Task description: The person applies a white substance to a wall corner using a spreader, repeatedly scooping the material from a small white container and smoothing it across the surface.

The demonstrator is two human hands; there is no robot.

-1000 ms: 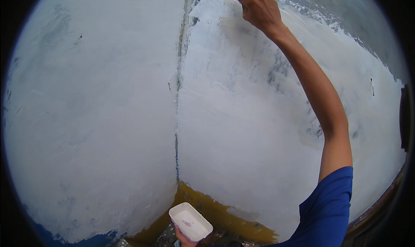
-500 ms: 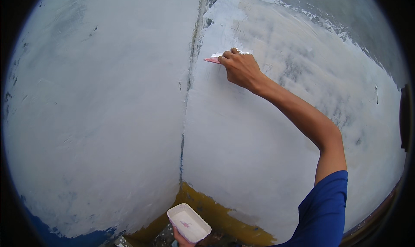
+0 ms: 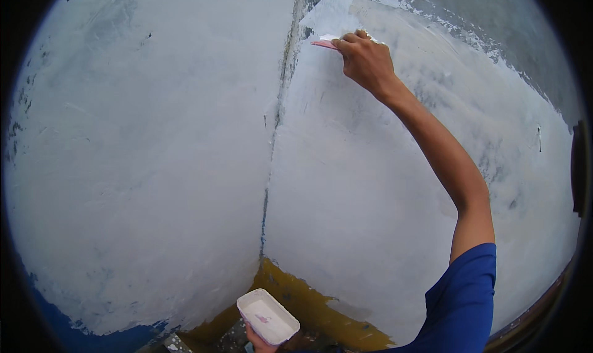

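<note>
My right hand [image 3: 369,61] is closed around a pink putty spreader [image 3: 325,44], pressed near the top of the right-hand wall [image 3: 364,186] close to the corner. White putty [image 3: 333,38] shows along the spreader's upper edge and beside my fingers. Low in the view, my left hand [image 3: 259,342] grips a rectangular white tub [image 3: 290,329] from below and the left side. Inside it lies whitish paste with a small pink patch. Most of my left hand's fingers are hidden beneath the tub.
A rough vertical corner joint [image 3: 276,124] divides the right wall from the whitish left wall [image 3: 142,186]. Bare grey wall [image 3: 525,38] shows at upper right. Mustard-coloured wall [image 3: 309,300] lies behind the tub, blue paint [image 3: 55,316] at lower left. A dark object [image 3: 579,167] stands at the right edge.
My right hand has slid the spreader upward along the wall and slightly right, and the arm is stretched higher. My left hand and the tub stay almost in place.
</note>
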